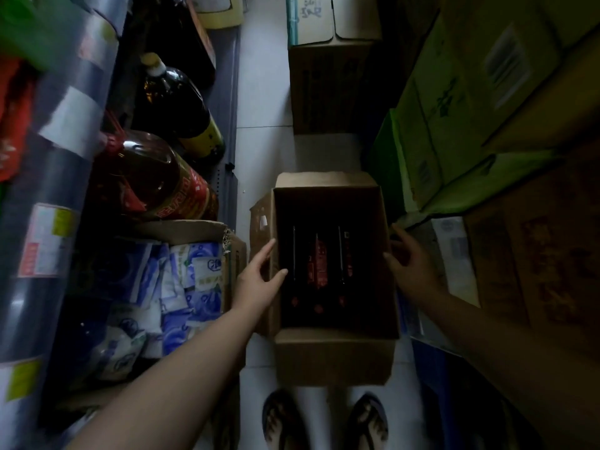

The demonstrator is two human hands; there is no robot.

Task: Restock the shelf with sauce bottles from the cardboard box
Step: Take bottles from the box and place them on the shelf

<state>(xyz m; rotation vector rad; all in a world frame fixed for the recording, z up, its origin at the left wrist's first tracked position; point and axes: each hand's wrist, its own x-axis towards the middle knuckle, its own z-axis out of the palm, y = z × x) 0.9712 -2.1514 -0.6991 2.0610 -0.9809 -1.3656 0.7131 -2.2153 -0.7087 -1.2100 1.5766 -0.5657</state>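
Deep inside cardboard box [334,355], sauce bottles [319,264] dim

shop stockroom aisle | shelf [48,190] with price labels | oil bottles [156,180] | stacked cartons [470,108]

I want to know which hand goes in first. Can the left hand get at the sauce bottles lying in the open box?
Probably yes. The left hand is at the cardboard box's left wall, flaps folded out, and nothing covers the sauce bottles below.
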